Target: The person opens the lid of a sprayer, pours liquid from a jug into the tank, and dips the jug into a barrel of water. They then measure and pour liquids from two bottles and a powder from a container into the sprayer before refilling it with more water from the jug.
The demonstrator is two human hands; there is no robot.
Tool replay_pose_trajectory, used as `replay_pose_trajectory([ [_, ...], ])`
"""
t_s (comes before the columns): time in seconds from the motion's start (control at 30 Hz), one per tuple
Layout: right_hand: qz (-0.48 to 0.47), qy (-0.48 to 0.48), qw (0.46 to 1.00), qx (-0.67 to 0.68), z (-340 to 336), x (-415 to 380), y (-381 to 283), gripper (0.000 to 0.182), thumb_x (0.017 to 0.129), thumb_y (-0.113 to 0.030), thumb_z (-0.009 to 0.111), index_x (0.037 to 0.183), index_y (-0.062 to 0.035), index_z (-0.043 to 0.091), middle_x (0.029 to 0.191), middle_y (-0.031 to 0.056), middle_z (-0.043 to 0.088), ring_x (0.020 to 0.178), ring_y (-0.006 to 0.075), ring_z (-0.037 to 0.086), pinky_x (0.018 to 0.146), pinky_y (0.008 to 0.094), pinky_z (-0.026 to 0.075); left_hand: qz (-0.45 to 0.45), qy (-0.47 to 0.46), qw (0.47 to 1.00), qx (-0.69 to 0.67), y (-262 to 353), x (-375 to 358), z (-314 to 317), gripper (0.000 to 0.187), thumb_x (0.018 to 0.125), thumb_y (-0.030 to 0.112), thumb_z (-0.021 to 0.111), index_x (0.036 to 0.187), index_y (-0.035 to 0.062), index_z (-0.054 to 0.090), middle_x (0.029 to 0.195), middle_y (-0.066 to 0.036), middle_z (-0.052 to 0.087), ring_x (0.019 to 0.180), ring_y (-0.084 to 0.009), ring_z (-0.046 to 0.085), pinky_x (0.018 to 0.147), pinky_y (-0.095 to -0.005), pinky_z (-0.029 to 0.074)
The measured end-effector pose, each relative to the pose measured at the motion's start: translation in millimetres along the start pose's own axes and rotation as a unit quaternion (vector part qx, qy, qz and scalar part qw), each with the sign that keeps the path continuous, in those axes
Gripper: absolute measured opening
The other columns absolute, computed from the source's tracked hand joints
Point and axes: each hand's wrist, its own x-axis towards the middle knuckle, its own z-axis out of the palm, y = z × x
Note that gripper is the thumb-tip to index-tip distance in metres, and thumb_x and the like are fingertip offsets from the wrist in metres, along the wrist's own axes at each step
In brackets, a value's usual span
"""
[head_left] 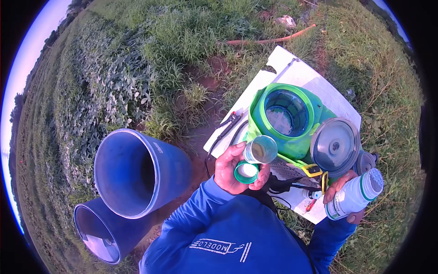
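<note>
My left hand (229,172) is closed around a small clear measuring cup (261,150) and a green screw cap (247,172) with a white inside. The cup is held above the cap, near the front of the green backpack sprayer tank (292,145). At the right, my right hand (340,188) grips a white plastic bottle (349,201) with a green ring and a partly visible label. The bottle is tilted, its pale blue patterned end towards the upper right. The tank's round mouth is uncovered and shows a dark strainer (296,112) inside.
A grey round lid (335,145) lies against the tank. Tank and black spray wand (230,125) rest on a white board (328,86). Two blue barrels (175,169) (132,228) stand at left. An orange hose (273,40) crosses the grass beyond; leafy crops (118,77) grow left.
</note>
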Motion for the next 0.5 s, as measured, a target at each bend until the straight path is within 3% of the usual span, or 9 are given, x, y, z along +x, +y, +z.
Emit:
replay_pose_trajectory([
  [0.1, -0.007, -0.023, 0.998, 0.051, -2.9, 0.9, -1.7, 0.092, 0.052, -0.023, 0.102, 0.120, 0.0044, 0.046, 0.098, 0.0230, 0.066, 0.086, 0.0360, 0.072, 0.075, 0.0490, 0.061, -0.008, 0.048, 0.999, -0.015, 8.2, -1.5, 1.7, 0.067, 0.097, 0.057, 0.043, 0.109, -0.0071, 0.059, 0.078, -0.021, 0.060, 0.060, -0.0256, 0.054, 0.049, -0.0340, 0.041],
  [0.3, -0.038, -0.034, 0.998, 0.033, -21.2, -9.7, 15.5, 0.098, 0.055, -0.027, 0.101, 0.128, 0.0028, 0.044, 0.107, 0.0166, 0.063, 0.085, 0.0352, 0.072, 0.067, 0.0446, 0.060, 0.045, 0.122, 0.981, 0.141, 56.8, 1.7, 18.3, 0.066, 0.100, 0.059, 0.037, 0.110, -0.0025, 0.060, 0.077, -0.017, 0.061, 0.061, -0.0249, 0.056, 0.049, -0.0331, 0.040],
  [0.37, -0.053, -0.009, 0.998, 0.037, -11.1, -9.5, 14.1, 0.098, 0.054, -0.030, 0.101, 0.127, 0.0031, 0.044, 0.105, 0.0159, 0.063, 0.084, 0.0348, 0.072, 0.065, 0.0442, 0.059, 0.072, 0.153, 0.960, 0.223, 74.8, 9.6, 27.2, 0.063, 0.101, 0.056, 0.038, 0.112, -0.0008, 0.061, 0.077, -0.016, 0.063, 0.062, -0.0236, 0.058, 0.050, -0.0326, 0.041],
  [0.4, -0.063, -0.002, 0.997, 0.039, -6.9, -8.3, 13.3, 0.098, 0.055, -0.030, 0.100, 0.128, 0.0034, 0.044, 0.105, 0.0159, 0.063, 0.084, 0.0350, 0.072, 0.066, 0.0446, 0.059, 0.084, 0.160, 0.943, 0.281, 81.0, 16.6, 36.2, 0.054, 0.103, 0.050, 0.038, 0.110, 0.0020, 0.062, 0.080, -0.011, 0.064, 0.064, -0.0172, 0.057, 0.050, -0.0290, 0.040],
  [0.5, -0.083, 0.025, 0.995, 0.054, 4.0, -6.3, 11.8, 0.092, 0.056, -0.029, 0.099, 0.124, 0.0051, 0.047, 0.101, 0.0159, 0.064, 0.082, 0.0345, 0.071, 0.068, 0.0454, 0.059, 0.076, 0.155, 0.878, 0.447, 102.2, 33.3, 45.4, 0.046, 0.104, 0.045, 0.045, 0.106, 0.0028, 0.062, 0.078, -0.007, 0.063, 0.065, -0.0122, 0.054, 0.053, -0.0278, 0.040],
])
